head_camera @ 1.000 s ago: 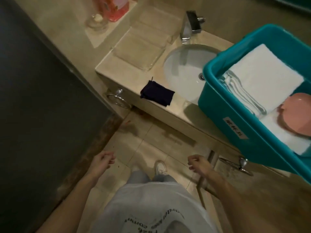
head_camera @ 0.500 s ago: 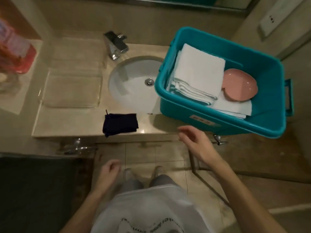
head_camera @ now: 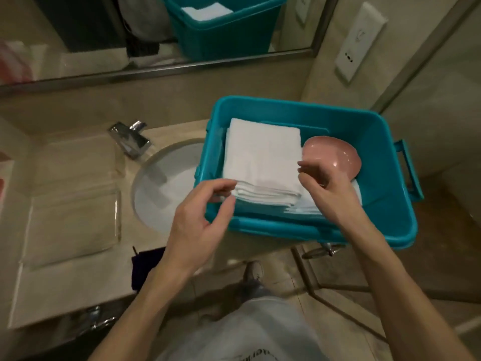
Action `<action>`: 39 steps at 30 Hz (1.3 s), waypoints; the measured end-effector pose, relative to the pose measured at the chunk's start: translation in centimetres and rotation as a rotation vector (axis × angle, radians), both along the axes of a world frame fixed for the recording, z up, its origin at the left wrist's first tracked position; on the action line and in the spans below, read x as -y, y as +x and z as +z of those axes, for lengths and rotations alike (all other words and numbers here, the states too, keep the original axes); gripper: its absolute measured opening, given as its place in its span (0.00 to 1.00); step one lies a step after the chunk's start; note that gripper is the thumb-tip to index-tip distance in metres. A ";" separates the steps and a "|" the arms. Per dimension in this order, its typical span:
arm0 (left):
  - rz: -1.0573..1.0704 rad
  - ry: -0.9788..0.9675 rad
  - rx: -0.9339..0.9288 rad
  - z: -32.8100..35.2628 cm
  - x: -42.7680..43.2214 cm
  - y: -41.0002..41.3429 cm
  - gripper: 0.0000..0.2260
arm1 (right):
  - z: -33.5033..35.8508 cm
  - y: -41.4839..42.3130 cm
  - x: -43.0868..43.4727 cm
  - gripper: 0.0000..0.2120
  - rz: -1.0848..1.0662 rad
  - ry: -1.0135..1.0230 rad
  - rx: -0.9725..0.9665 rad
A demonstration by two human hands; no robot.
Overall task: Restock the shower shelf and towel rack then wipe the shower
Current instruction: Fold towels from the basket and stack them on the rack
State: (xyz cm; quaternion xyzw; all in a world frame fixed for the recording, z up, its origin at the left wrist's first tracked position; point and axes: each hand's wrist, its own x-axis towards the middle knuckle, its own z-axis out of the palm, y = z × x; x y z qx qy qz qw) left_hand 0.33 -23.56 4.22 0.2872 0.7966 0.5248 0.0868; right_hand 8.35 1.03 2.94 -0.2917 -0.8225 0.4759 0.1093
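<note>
A teal plastic bin (head_camera: 380, 168) stands on the counter's right end, partly over the sink. Inside lies a stack of folded white towels (head_camera: 263, 157), with a pink dish (head_camera: 335, 155) to their right. My left hand (head_camera: 200, 222) reaches over the bin's front rim, its thumb and fingers spread around the top towel's front left corner without closing on it. My right hand (head_camera: 325, 191) hovers at the stack's front right corner, fingers loosely curved and holding nothing. The shower and the towel rack are out of view.
A white sink (head_camera: 161, 196) with a chrome faucet (head_camera: 130, 139) sits left of the bin. A clear glass tray (head_camera: 73, 204) lies further left, and a dark blue cloth (head_camera: 145, 267) hangs at the counter's front edge. A mirror (head_camera: 78, 35) and a wall socket (head_camera: 359, 40) are behind.
My view swung from the floor up to the counter. Both hands rose from my sides and reached into the teal bin to the corners of the top towel.
</note>
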 end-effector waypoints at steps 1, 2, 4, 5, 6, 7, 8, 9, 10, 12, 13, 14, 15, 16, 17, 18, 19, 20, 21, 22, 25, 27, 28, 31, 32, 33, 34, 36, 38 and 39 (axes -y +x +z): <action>-0.009 -0.026 0.000 0.3 -1.5 -0.9 0.12 | -0.2 -0.9 -1.1 0.14 -0.004 -0.003 0.045; -0.018 -0.062 -0.001 0.5 -3.0 -1.9 0.13 | -0.5 -1.9 -2.1 0.16 -0.002 -0.015 0.093; -0.033 -0.138 -0.001 0.2 -6.0 -4.3 0.14 | -1.0 -3.8 -3.9 0.20 0.022 -0.035 0.166; -0.032 -0.184 0.004 -0.1 -7.4 -5.5 0.15 | -1.2 -4.7 -4.8 0.22 0.036 -0.033 0.195; -0.027 -0.240 0.015 -0.5 -8.8 -6.7 0.16 | -1.3 -5.7 -5.6 0.24 0.051 -0.026 0.223; -0.020 -0.302 0.036 -1.0 -10.1 -7.8 0.18 | -1.4 -6.6 -6.3 0.26 0.068 -0.024 0.250; -0.010 -0.367 0.072 -1.4 -11.3 -8.7 0.21 | -1.5 -7.5 -6.9 0.28 0.083 -0.032 0.273; 0.003 -0.427 0.116 -1.7 -12.4 -9.6 0.24 | -1.6 -8.3 -7.4 0.30 0.098 -0.052 0.285; 0.014 -0.474 0.160 -2.0 -13.2 -10.3 0.27 | -1.8 -9.1 -7.8 0.32 0.101 -0.083 0.279; 0.022 -0.529 0.221 -2.5 -14.6 -11.2 0.31 | -2.6 -10.2 -8.2 0.37 0.061 -0.167 0.235; 0.023 -0.543 0.229 -2.8 -15.0 -11.7 0.32 | -3.1 -10.7 -8.3 0.38 0.023 -0.218 0.216; 0.030 -0.556 0.239 -3.0 -15.4 -12.0 0.33 | -3.7 -11.1 -8.5 0.39 -0.008 -0.271 0.202; 0.045 -0.566 0.264 -3.3 -15.6 -12.3 0.34 | -4.0 -11.4 -8.6 0.40 -0.028 -0.316 0.196; 0.065 -0.571 0.296 -3.5 -15.7 -12.6 0.34 | -4.2 -11.6 -8.7 0.40 -0.045 -0.349 0.191; 0.086 -0.569 0.326 -3.7 -15.8 -12.8 0.34 | -4.3 -11.6 -8.8 0.39 -0.066 -0.376 0.175; 0.101 -0.564 0.348 -4.0 -15.9 -13.1 0.35 | -4.5 -11.6 -9.0 0.37 -0.099 -0.415 0.147; 0.111 -0.556 0.367 -4.2 -15.9 -13.3 0.35 | -4.7 -11.6 -9.2 0.36 -0.139 -0.463 0.123; 0.120 -0.547 0.383 -4.5 -15.9 -13.5 0.35 | -5.0 -11.5 -9.4 0.36 -0.176 -0.514 0.112; 0.131 -0.539 0.399 -4.7 -16.0 -13.7 0.35 | -5.1 -11.4 -9.5 0.35 -0.198 -0.558 0.114; 0.142 -0.533 0.412 -4.8 -16.0 -13.7 0.34 | -5.2 -11.3 -9.6 0.32 -0.204 -0.600 0.121; 0.173 -0.510 0.423 -5.2 -16.2 -13.6 0.33 | -4.8 -11.3 -9.9 0.16 -0.143 -0.671 0.154; 0.186 -0.497 0.417 -5.3 -16.3 -13.4 0.33 | -4.8 -11.3 -10.0 0.13 -0.107 -0.666 0.170; 0.189 -0.492 0.417 -5.4 -16.3 -13.3 0.33 | -4.9 -11.4 -9.9 0.15 -0.103 -0.664 0.175; 0.186 -0.502 0.387 -5.5 -16.4 -13.0 0.34 | -5.2 -11.6 -8.8 0.21 -0.154 -0.592 0.185; 0.174 -0.533 0.350 -5.5 -16.5 -12.8 0.34 | -5.4 -11.6 -8.4 0.21 -0.181 -0.555 0.177; 0.160 -0.574 0.306 -5.4 -16.5 -12.5 0.34 | -5.3 -11.7 -8.0 0.21 -0.198 -0.519 0.166; 0.151 -0.612 0.265 -5.3 -16.5 -12.3 0.34 | -5.2 -11.8 -7.7 0.20 -0.200 -0.488 0.159; 0.139 -0.662 0.216 -5.3 -16.4 -11.9 0.35 | -5.1 -11.9 -7.3 0.23 -0.179 -0.457 0.169; 0.128 -0.679 0.207 -5.4 -16.2 -11.7 0.35 | -4.9 -11.9 -7.2 0.29 -0.138 -0.480 0.217; 0.118 -0.685 0.211 -5.4 -16.1 -11.7 0.34 | -4.9 -11.9 -7.2 0.31 -0.123 -0.530 0.233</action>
